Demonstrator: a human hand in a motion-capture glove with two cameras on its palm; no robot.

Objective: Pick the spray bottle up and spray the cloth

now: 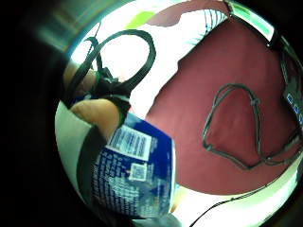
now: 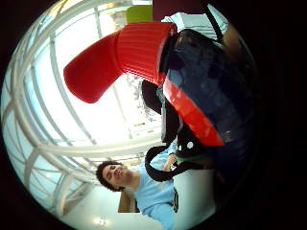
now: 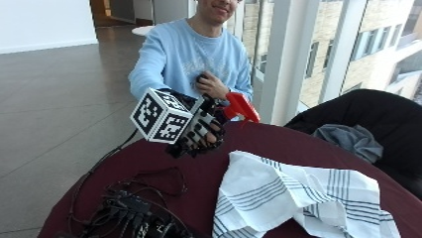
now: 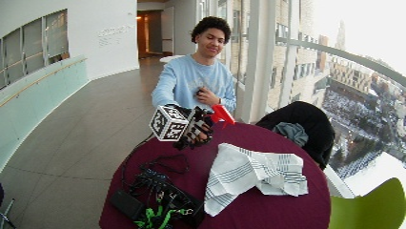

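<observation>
While gloved hands [image 3: 201,130] grip the red-nozzled spray bottle [image 3: 238,106], striped cloth [image 3: 296,196] lies rumpled.

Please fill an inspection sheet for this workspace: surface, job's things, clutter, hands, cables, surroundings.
Surface: round table under a dark red cover.
Job's things: spray bottle, blue body and red trigger head, lifted off the table; white striped cloth lies crumpled on the table, apart from the bottle.
Clutter: black electronics box at the table edge.
Hands: gloved right hand has its grip round the bottle; bare hand rests at the chest.
Cables: black cable bundle and a loose loop on the cover.
Surroundings: black chair with grey fabric, green chair, large windows.
</observation>
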